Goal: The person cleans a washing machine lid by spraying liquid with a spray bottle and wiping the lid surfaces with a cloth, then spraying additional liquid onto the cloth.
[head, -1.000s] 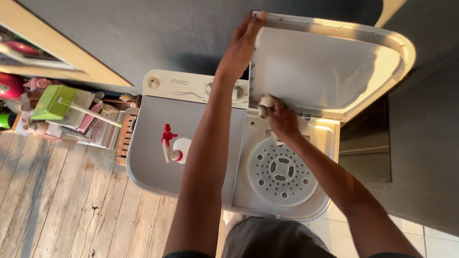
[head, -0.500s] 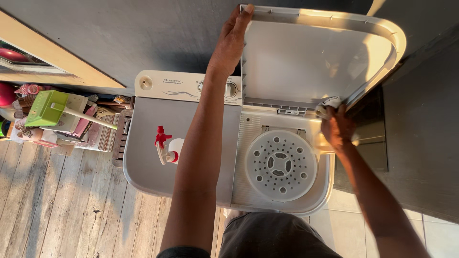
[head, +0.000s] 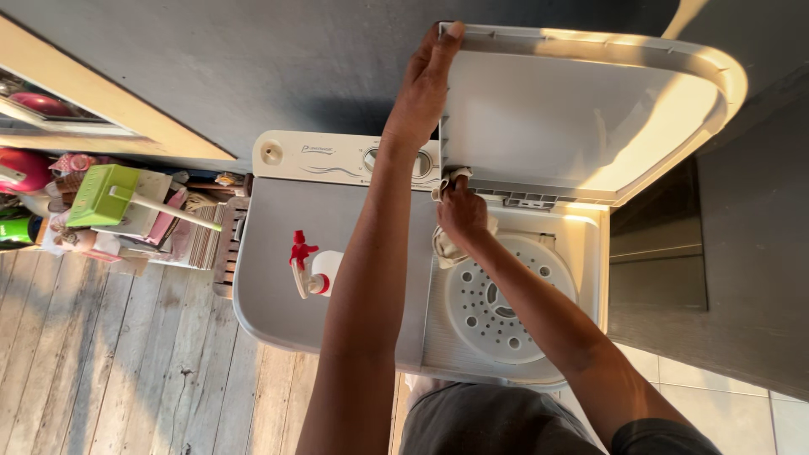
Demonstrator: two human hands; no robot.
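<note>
Grey cloth of the person's clothing at the near edge, both bare forearms reaching away over a white twin-tub washing machine (head: 278,312). Nearest on the machine: round perforated inner cover (head: 497,299) sitting in the open right-hand compartment, close to the front edge. Spray bottle (head: 313,268), white with a red trigger head, lying on the closed grey left-hand lid, near its right edge and just left of the left forearm. Right hand (head: 459,211) farther in, at the back-left corner of the open compartment, fingers closed around a crumpled pale cloth (head: 445,240); cloth pressed at the hinge line where the raised lid meets the machine body, a loose fold hanging below the knuckles. Control panel with round knobs (head: 271,152) along the machine's back edge, partly hidden by the left wrist. Left hand (head: 425,80) farthest, fingers wrapped over the upper left corner of the raised lid (head: 581,109), gripping its edge and holding it upright; lid's inner face sunlit. Left of the machine: wooden plank floor (head: 101,362), green box with a pale handle (head: 105,195) among cluttered household items. Dark wall (head: 253,67) behind.
</note>
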